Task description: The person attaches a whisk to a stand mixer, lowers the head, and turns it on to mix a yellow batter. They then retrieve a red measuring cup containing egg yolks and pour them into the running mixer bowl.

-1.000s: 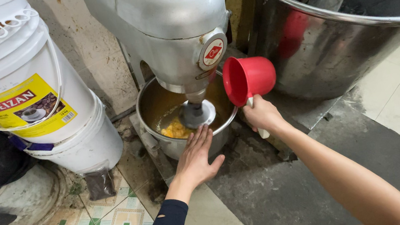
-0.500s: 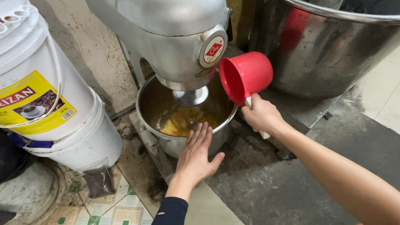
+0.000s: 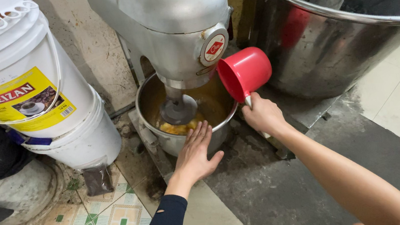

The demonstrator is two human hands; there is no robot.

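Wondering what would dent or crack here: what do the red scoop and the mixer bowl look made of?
Red scoop: likely plastic, with a smooth, even-coloured, slightly glossy wall. Mixer bowl: metal, probably steel, with a grey, dull-shiny rim.

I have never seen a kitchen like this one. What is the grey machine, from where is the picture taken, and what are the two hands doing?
The picture comes from a camera worn on the person's head, looking down at their own arms. The grey machine is a stand mixer; its beater reaches down into a metal mixing bowl that holds yellow batter. The left hand, in a dark sleeve, lies flat against the outside of the bowl. The right hand grips the handle of a red scoop, tipped with its mouth toward the bowl; I cannot see anything pouring. To the left stand stacked white buckets on a tiled floor. At the upper right is a much larger steel bowl.
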